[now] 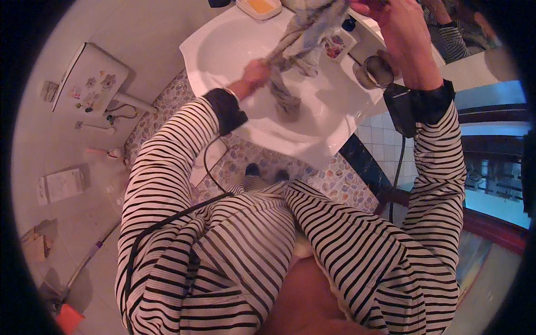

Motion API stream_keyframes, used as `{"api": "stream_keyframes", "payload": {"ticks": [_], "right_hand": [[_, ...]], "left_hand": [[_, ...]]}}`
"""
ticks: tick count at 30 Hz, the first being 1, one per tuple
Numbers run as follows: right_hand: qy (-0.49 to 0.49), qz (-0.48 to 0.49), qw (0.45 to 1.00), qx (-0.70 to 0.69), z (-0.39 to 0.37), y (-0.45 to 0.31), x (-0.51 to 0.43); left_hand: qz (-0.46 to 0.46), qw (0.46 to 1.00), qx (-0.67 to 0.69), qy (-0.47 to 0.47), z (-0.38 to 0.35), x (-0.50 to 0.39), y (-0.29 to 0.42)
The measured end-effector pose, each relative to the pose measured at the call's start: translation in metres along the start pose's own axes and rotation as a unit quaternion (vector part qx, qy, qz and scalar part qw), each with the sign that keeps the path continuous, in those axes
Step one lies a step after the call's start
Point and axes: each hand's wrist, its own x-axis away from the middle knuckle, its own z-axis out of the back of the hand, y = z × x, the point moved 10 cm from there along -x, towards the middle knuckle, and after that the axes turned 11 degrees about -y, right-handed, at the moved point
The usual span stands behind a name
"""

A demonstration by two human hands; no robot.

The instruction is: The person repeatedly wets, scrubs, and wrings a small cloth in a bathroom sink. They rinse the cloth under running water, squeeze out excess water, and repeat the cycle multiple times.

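Note:
A wet-looking grey cloth (307, 31) stretches slantwise over the white washbasin (217, 46). My left hand (256, 76), slightly blurred, is shut around its lower part, and a loose tail of cloth hangs below the fist into the bowl. Up at the top right, my right hand (402, 35) is raised over the basin's edge; its fingers meet the cloth's upper end, partly cut off by the frame. A round cup (374, 72) stands on the rim just below my right wrist. Beside it is a small white holder (337, 44) with a flower print.
A soap dish (260, 7) with an orange bar sits at the basin's far left. A mirror (454, 37) reflects a striped sleeve. On the left, a toilet tank (94, 79) bears flower stickers, and a long-handled tool (90, 255) leans nearby. The floor (356, 184) has a pebble pattern.

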Motion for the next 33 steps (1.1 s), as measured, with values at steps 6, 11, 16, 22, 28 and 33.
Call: {"api": "stream_keyframes", "payload": {"ticks": [6, 11, 16, 22, 28, 33], "right_hand": [[0.068, -0.07, 0.994, 0.045, 0.06, 0.055, 0.023], [0.091, -0.065, 0.993, 0.038, 0.084, 0.084, 0.044], [0.081, -0.173, 0.976, 0.101, 0.091, 0.136, 0.078], [-0.034, -0.187, 0.904, 0.382, 0.073, 0.198, 0.138], [-0.042, -0.148, 0.931, 0.332, 0.058, 0.205, 0.171], [-0.015, -0.082, 0.923, 0.376, 0.049, 0.189, 0.179]], "left_hand": [[0.103, 0.941, 0.226, 0.228, 0.122, 0.003, 0.032], [0.03, 0.956, 0.164, 0.24, 0.173, 0.004, 0.096], [0.075, 0.968, -0.157, 0.179, 0.175, 0.03, 0.117], [-0.026, 0.923, -0.335, -0.185, 0.05, 0.054, 0.078], [0.121, 0.945, -0.233, -0.195, 0.058, 0.048, 0.042], [0.2, 0.942, -0.217, -0.162, 0.086, 0.038, 0.036]]}}
